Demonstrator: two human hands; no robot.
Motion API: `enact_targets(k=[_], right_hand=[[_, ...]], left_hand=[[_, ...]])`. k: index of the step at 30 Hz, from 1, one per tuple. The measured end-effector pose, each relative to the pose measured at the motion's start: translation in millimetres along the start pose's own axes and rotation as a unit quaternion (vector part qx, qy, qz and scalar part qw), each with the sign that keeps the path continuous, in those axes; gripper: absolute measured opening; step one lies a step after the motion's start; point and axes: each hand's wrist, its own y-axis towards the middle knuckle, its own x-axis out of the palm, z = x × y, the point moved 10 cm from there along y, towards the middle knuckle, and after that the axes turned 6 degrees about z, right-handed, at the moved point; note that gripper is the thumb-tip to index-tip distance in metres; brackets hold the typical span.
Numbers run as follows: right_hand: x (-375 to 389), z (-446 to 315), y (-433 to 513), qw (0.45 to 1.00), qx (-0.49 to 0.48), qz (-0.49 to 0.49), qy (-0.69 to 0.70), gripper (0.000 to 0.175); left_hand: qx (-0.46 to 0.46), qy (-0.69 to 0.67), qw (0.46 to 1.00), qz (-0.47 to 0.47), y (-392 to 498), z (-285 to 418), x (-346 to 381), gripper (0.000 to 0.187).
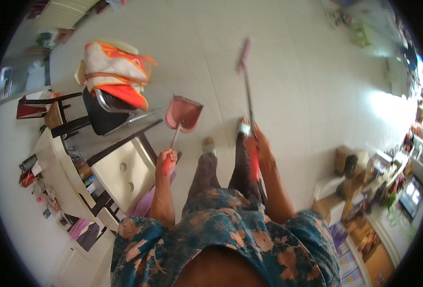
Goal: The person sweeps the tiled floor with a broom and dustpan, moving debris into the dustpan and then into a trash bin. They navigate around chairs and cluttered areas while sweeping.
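My left hand (pixel 166 159) grips the red handle end of a dustpan. Its pinkish-red pan (pixel 184 113) is held out over the tiled floor, left of my feet. In my right hand (pixel 258 141) is a long-handled broom (pixel 248 89) with a red grip and a dark shaft. The broom's pinkish head (pixel 244 55) lies farther out ahead of me and is blurred. Whether the pan touches the floor I cannot tell.
To the left stands a chair with orange and white cloth (pixel 116 75) piled on it. Nearer are a white stool (pixel 125 168) and a table (pixel 59 172) with small items. Cardboard boxes (pixel 344 161) stand at the right. Light tiled floor (pixel 211 46) stretches ahead.
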Motion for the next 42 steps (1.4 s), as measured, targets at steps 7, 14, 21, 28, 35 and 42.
enact_targets(k=[7,14,21,28,35,42], right_hand=[[-88.7,-67.7,23.7,0.977,0.004,0.084,0.198,0.019],[86.3,-14.4,137.4,0.996,0.012,-0.051,-0.078,0.019],[375.9,24.7,256.5,0.909,-0.043,-0.297,-0.289,0.019],[498.7,2.7,342.2,0.928,0.101,-0.301,-0.195,0.01],[369.7,-174.5,278.6,0.92,0.074,0.021,-0.385,0.033],[354.6,-270.3,378.0,0.981,0.06,0.05,-0.175,0.021]], left_hand=[[0.043,-0.056,0.997,0.006,8.6,5.1,55.7,0.014],[-0.033,-0.16,0.986,-0.04,31.4,28.0,79.9,0.014],[-0.07,-0.164,0.984,-0.013,46.0,72.2,97.7,0.013],[-0.035,-0.217,0.975,-0.038,57.2,117.4,146.4,0.016],[0.003,-0.301,0.951,-0.064,66.3,159.3,249.9,0.015],[-0.001,-0.405,0.893,-0.196,81.6,237.4,376.6,0.013]])
